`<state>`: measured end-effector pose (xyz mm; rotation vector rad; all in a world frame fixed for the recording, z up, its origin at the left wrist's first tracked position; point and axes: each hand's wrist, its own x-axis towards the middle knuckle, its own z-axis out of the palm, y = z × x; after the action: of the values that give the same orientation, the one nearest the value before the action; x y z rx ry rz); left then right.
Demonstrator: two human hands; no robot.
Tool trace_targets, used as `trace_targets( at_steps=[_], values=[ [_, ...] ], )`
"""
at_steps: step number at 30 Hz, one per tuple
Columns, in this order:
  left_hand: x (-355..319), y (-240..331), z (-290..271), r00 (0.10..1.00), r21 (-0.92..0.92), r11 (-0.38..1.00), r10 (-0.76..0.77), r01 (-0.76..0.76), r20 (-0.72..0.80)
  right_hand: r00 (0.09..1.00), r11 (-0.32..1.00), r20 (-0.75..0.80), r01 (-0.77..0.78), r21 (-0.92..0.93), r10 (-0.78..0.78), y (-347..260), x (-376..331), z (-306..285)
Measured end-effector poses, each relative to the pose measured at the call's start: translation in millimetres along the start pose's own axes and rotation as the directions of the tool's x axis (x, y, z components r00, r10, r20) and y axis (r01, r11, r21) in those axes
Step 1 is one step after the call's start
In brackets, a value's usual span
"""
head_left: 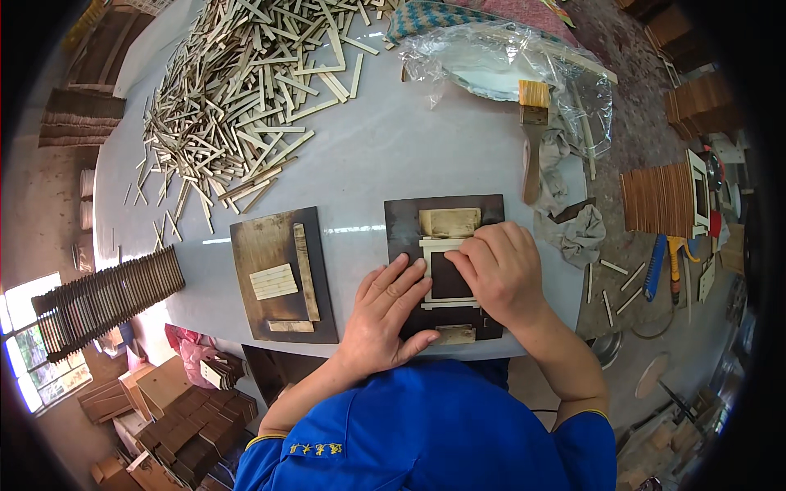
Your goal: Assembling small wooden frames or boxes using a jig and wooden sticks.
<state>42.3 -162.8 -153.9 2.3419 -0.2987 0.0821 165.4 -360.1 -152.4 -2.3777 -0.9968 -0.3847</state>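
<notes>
Pale wood strips form a small rectangular frame (446, 274) on the dark jig board (401, 217) in front of me, and both my hands are pressing on it. My left hand (385, 307) lies flat at the frame's left side, fingers together and stretched over the left strip. My right hand (499, 270) curls over the frame's right side, fingertips bent down onto the top strip (nothing is gripped, only pushed). I judge the frame nearly assembled: all 4 sides look in place, and squaring them up seems to be what remains. Left of the frame, a second dark board (262, 245) carries only a few loose strips. Beyond the frame lies a big heap of strips (246, 90), and a brush (532, 139) up to its right.
</notes>
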Motion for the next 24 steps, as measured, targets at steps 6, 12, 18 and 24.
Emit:
trace_targets(
  at_steps=[6, 12, 18, 24],
  values=[
    [0, -2, -1, 1.000, 0.004, 1.000, 0.000, 0.000, -0.004, 1.000, 1.000, -0.022, -0.021, -0.015, 0.021, 2, 1, 2],
    [19, -6, -14, 0.998, 0.044, 0.998, 0.045, -0.043, -0.045, 0.999, 0.999, -0.021, -0.024, -0.021, 0.024, 5, 1, 2],
    [44, -1, -19, 0.994, 0.115, 0.989, -0.081, 0.089, -0.074, 0.999, 1.000, -0.048, -0.013, -0.021, 0.012, 5, 0, 4],
    [58, 15, -9, 0.973, 0.335, 0.914, -0.222, 0.228, -0.058, 0.996, 0.999, -0.090, 0.021, -0.036, -0.024, 4, -1, 9]
  ],
)
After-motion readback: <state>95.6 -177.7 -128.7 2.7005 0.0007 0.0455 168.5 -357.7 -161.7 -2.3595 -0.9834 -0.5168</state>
